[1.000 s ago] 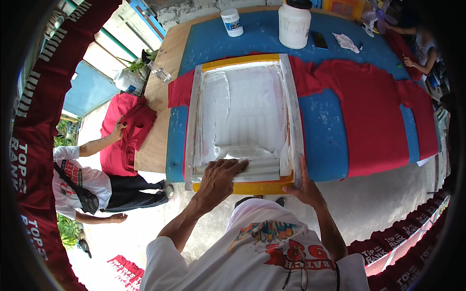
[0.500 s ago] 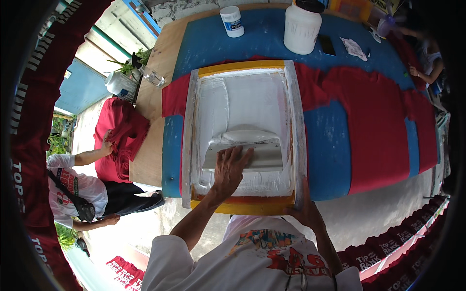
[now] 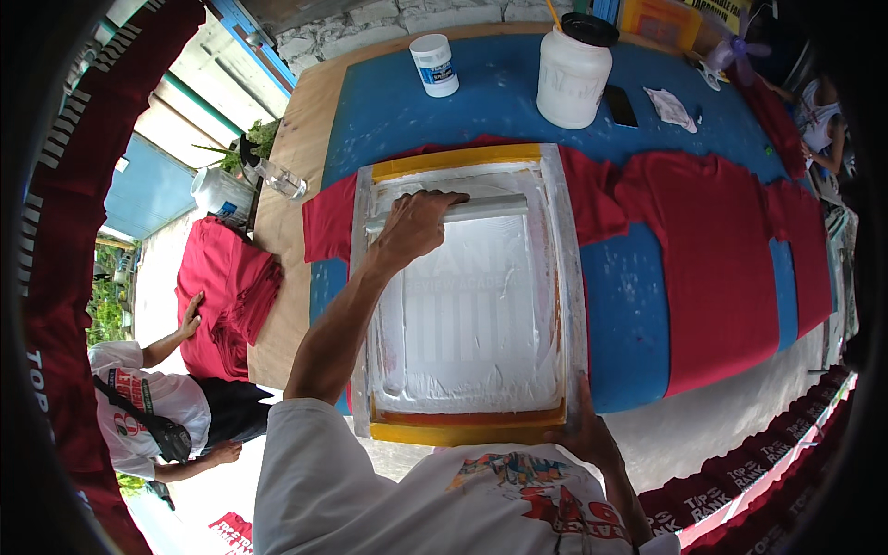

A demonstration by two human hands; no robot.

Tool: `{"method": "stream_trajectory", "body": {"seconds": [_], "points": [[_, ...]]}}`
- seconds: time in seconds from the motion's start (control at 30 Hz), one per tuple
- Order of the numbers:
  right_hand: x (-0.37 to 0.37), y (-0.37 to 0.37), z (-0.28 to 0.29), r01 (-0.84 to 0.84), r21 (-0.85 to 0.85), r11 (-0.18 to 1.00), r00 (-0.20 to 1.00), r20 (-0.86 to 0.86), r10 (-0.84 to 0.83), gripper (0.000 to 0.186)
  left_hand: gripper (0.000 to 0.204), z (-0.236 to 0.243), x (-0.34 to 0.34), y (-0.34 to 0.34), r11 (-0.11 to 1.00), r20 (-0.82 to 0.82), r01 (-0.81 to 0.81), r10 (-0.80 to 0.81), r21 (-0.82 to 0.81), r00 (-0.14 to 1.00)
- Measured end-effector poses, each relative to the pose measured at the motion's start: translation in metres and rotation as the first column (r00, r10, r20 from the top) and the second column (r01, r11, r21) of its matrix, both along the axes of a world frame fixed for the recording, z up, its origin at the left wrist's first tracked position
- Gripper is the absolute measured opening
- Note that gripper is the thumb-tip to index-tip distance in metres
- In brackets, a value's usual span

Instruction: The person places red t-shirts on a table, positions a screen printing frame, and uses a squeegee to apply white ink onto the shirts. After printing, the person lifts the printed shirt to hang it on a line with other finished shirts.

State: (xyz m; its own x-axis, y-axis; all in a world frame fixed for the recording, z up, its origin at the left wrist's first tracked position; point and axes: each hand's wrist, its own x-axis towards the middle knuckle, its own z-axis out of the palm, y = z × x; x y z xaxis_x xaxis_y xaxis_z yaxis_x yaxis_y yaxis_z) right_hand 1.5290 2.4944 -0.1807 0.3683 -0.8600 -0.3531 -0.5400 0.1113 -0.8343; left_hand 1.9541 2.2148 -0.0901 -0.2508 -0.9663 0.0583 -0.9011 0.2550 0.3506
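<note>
A screen printing frame point(image 3: 571, 287) with yellow tape at its near and far ends lies over a maroon shirt point(image 3: 328, 220), whose sleeves stick out on both sides. White ink coats the mesh point(image 3: 462, 370), and faint letters and stripes show in it. My left hand point(image 3: 414, 224), fingers closed over the top, holds a wide grey squeegee point(image 3: 495, 207) near the frame's far end. At the near right corner, my right hand point(image 3: 586, 433) grips the frame, with its fingers partly in shadow.
More maroon shirts point(image 3: 712, 268) lie on the blue table point(image 3: 629, 324) at right. Behind the frame stand a white jar point(image 3: 439, 69), a large white tub point(image 3: 572, 83) and a phone point(image 3: 621, 106). Left, a person point(image 3: 148, 388) touches piled maroon cloth point(image 3: 222, 296); another person point(image 3: 819, 129) is far right.
My left hand has pushed the squeegee from the near part of the mesh to its far end, baring the faint print pattern. My right hand stays on the corner.
</note>
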Motion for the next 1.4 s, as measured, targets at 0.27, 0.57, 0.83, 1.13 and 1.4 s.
{"method": "stream_trajectory", "body": {"seconds": [0.27,0.57,0.83,1.13,1.4], "points": [[0.003,-0.002,0.012,0.006,-0.004,1.0,1.0,0.018,-0.006,0.145,0.069,-0.013,0.016,-0.064,1.0,0.1,-0.008,0.008,-0.006,0.995],[-0.002,0.0,-0.004,-0.054,-0.07,0.996,0.997,0.052,0.058,0.153,0.068,-0.049,-0.007,-0.008,0.997,0.22,0.065,-0.053,-0.044,0.974],[-0.006,0.005,-0.018,-0.057,-0.168,0.984,0.995,0.076,0.071,0.14,0.059,-0.05,-0.054,0.172,0.986,0.141,0.07,-0.049,-0.149,0.989],[-0.007,0.004,-0.016,-0.056,-0.049,0.997,0.991,0.121,0.062,0.138,0.069,-0.049,-0.101,0.322,0.997,0.075,-0.027,0.032,-0.073,0.997],[-0.007,0.003,-0.022,-0.056,-0.1,0.993,0.994,0.092,0.065,0.137,0.068,-0.065,-0.105,0.341,0.99,0.057,-0.014,0.022,-0.138,0.998]]}}
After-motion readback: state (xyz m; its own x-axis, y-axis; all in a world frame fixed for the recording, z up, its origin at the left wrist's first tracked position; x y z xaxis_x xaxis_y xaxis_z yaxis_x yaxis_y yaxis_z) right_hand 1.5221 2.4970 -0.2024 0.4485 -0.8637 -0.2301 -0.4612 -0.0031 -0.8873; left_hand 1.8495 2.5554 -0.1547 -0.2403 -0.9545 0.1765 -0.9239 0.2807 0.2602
